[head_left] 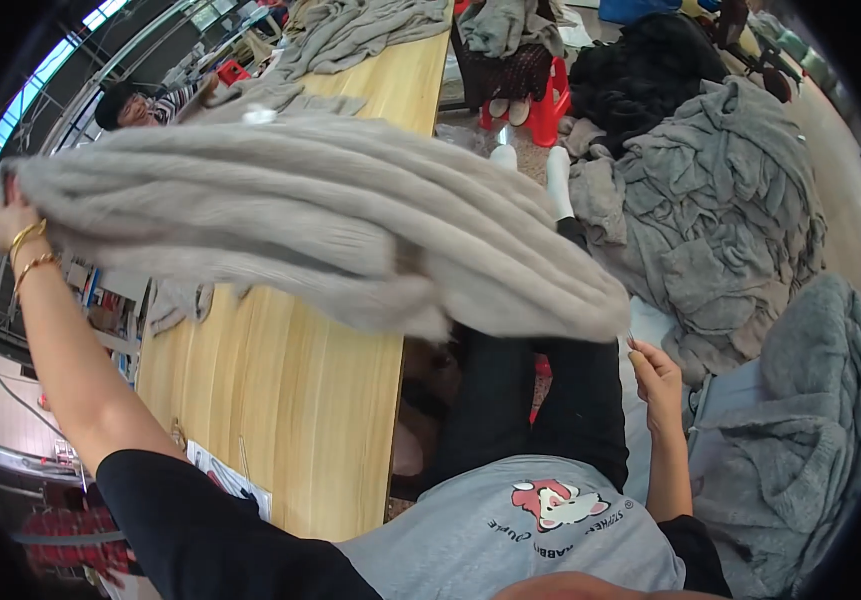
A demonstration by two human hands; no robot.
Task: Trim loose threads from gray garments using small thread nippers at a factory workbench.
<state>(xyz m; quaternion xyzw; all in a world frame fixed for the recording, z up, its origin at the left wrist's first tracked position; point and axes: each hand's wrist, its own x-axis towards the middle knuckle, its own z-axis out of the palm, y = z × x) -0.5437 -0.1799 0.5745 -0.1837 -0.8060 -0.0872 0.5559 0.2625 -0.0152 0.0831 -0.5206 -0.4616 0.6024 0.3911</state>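
Note:
A long, fluffy beige-grey knitted garment [280, 205] stretches through the air across the table and my legs, smeared by motion. My left hand [16, 215], raised at the far left with two bangles on its wrist, is closed on one end of it. Close to the garment's other end, at the right, is my right hand [656, 378]. Its fingers are pinched around a small thin thing whose kind I cannot make out. Whether that thing touches the garment does not show clearly.
A pale wooden table [280, 400] runs along my left, with more grey knitwear [360, 35] at its far end. A large grey garment pile [720, 210] lies at the right. Beyond stand a red stool [552, 105] and black cloth [645, 65]. Another person [150, 105] sits across the table.

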